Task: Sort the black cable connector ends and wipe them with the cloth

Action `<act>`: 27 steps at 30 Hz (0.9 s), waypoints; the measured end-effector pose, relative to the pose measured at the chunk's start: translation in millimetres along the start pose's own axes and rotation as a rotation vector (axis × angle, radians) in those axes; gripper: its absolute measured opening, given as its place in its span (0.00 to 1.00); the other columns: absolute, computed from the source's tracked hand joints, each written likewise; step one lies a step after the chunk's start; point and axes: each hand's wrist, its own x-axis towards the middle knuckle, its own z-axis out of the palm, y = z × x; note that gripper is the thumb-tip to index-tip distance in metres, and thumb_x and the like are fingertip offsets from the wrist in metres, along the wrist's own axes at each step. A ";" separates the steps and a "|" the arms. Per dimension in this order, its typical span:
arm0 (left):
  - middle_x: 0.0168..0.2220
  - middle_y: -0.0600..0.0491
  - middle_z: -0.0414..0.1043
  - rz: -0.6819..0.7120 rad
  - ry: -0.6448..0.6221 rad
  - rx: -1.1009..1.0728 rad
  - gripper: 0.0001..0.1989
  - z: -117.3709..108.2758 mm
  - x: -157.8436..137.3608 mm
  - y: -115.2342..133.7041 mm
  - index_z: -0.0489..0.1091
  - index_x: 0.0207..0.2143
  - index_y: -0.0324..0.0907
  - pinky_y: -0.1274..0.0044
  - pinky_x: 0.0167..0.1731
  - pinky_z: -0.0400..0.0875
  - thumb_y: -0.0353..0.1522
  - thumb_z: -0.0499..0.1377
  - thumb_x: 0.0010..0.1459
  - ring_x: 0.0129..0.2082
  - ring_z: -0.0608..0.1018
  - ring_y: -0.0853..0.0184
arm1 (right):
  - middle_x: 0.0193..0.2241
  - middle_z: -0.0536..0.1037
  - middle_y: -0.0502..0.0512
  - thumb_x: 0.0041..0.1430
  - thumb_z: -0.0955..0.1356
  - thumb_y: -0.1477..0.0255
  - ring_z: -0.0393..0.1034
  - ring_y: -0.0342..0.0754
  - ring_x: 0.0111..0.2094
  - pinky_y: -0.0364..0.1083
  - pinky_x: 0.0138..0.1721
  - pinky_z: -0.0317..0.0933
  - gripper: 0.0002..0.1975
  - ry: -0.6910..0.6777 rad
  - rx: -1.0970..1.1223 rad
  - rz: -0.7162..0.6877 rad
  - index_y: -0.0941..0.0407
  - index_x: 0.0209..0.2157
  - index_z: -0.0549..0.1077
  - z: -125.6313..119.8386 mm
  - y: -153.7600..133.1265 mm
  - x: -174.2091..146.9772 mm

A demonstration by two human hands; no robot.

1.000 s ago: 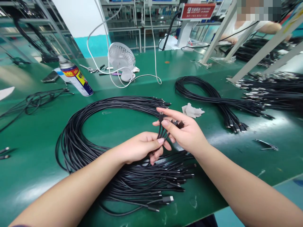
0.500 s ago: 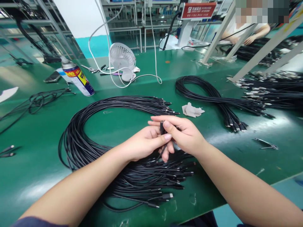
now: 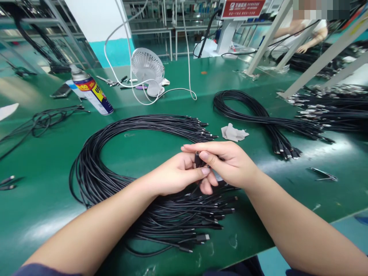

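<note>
Both my hands meet above a big curved bundle of black cables (image 3: pixel 89 165). Between them is the black connector end of a cable (image 3: pixel 197 159). My left hand (image 3: pixel 181 174) is closed, thumb pressed on the cable near the connector. My right hand (image 3: pixel 230 161) is cupped over it from the other side, thumb and fingers against the connector. Part of the connector and the cable beneath are hidden by the fingers. Below the hands, the bundle's loose plug ends (image 3: pixel 204 238) fan out to the right on the green table (image 3: pixel 178 109).
A crumpled pale cloth (image 3: pixel 234 132) lies right of the bundle, near a second cable coil (image 3: pixel 244 103). Metal tweezers (image 3: pixel 322 174) rest at the right. Further back stand a spray can (image 3: pixel 93 94) and a white fan (image 3: pixel 148 67). Another person's arm (image 3: pixel 313 40) shows at upper right.
The right hand has shifted slightly to the right and its fingers have settled differently over the connector. The left hand stays nearly still. The view has tipped very slightly.
</note>
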 end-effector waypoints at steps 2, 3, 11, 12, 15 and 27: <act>0.18 0.54 0.68 -0.031 0.007 0.020 0.16 -0.6 0.2 -0.2 0.73 0.28 0.35 0.77 0.31 0.67 0.40 0.58 0.61 0.21 0.71 0.72 | 0.23 0.80 0.52 0.69 0.60 0.66 0.73 0.42 0.17 0.42 0.22 0.69 0.20 -0.064 -0.005 0.009 0.60 0.55 0.72 -1.0 -1.8 0.4; 0.16 0.56 0.65 -0.043 0.011 0.014 0.16 -0.4 0.3 -0.3 0.72 0.27 0.35 0.78 0.28 0.65 0.39 0.58 0.61 0.19 0.68 0.73 | 0.27 0.82 0.53 0.69 0.60 0.67 0.75 0.42 0.20 0.42 0.25 0.71 0.19 -0.070 -0.030 -0.001 0.60 0.54 0.73 -1.9 -3.1 0.8; 0.20 0.61 0.62 0.083 0.243 -0.296 0.13 9.1 0.1 0.9 0.68 0.32 0.37 0.84 0.16 0.48 0.38 0.63 0.58 0.15 0.55 0.81 | 0.44 0.78 0.53 0.61 0.69 0.63 0.70 0.38 0.26 0.40 0.26 0.66 0.14 0.303 0.130 -0.044 0.49 0.48 0.74 -10.1 2.3 6.9; 0.20 0.61 0.63 0.104 0.294 -0.333 0.13 9.2 0.3 -0.2 0.69 0.35 0.37 0.84 0.16 0.48 0.38 0.63 0.57 0.15 0.55 0.81 | 0.40 0.76 0.51 0.60 0.70 0.63 0.63 0.35 0.20 0.39 0.20 0.61 0.14 0.374 0.164 -0.004 0.50 0.46 0.74 -10.9 5.3 7.8; 0.23 0.58 0.69 0.135 0.366 -0.389 0.13 7.6 1.8 -6.2 0.70 0.37 0.36 0.85 0.15 0.52 0.37 0.65 0.56 0.14 0.59 0.82 | 0.31 0.71 0.47 0.58 0.71 0.62 0.54 0.34 0.17 0.39 0.15 0.50 0.12 0.421 0.169 0.109 0.54 0.40 0.73 -11.2 10.4 8.9; 0.31 0.47 0.79 0.048 0.244 -0.454 0.15 -2.3 4.7 -16.1 0.74 0.39 0.34 0.75 0.31 0.77 0.37 0.66 0.55 0.29 0.81 0.65 | 0.23 0.68 0.48 0.61 0.69 0.62 0.66 0.40 0.21 0.41 0.20 0.63 0.12 0.271 0.026 0.096 0.54 0.28 0.71 5.6 -1.2 7.7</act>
